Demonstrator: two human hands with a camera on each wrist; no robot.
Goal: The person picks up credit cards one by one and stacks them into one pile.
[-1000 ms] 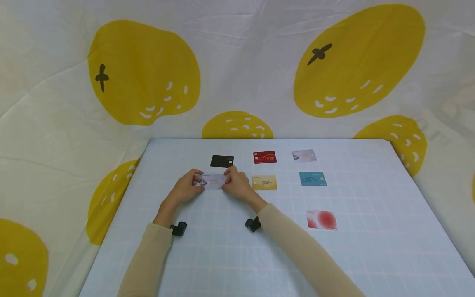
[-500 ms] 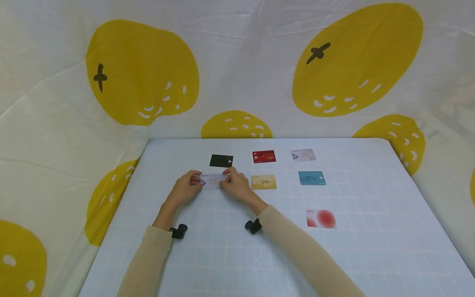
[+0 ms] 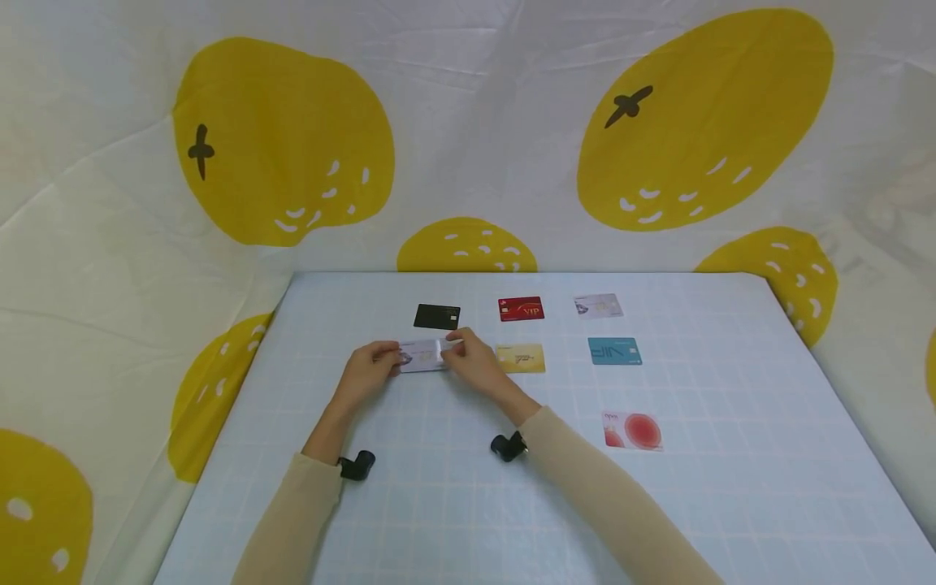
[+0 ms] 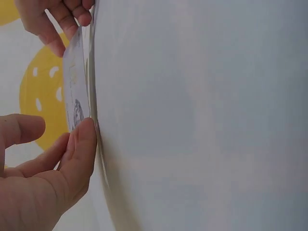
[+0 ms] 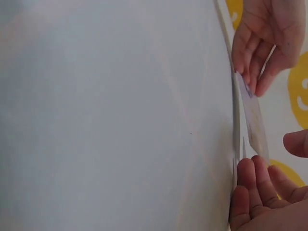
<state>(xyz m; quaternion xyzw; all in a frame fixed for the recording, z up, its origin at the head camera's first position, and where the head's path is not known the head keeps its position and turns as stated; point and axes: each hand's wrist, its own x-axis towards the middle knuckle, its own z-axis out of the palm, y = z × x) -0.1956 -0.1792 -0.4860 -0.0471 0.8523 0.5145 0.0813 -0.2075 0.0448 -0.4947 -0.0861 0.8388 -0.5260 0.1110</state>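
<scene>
A pale lilac plastic card is held level between the two hands in the head view, its near edge casting a thin dark line. The left hand pinches its left end; in the left wrist view the thumb lies on the card face with a finger behind, index finger raised. At the other end the right hand grips the card between thumb and fingers, covering that corner. A black card lies just beyond it, and a gold card lies beside the right hand, partly overlapped by it.
Further right on the white grid-patterned tabletop lie a red VIP card, a silvery card, a teal card and a white card with red circles. A fruit-print cloth hangs behind.
The lilac card has come up slightly off the tabletop in both hands. The right hand first slid left over its end, then moved back right. The other cards stay put.
</scene>
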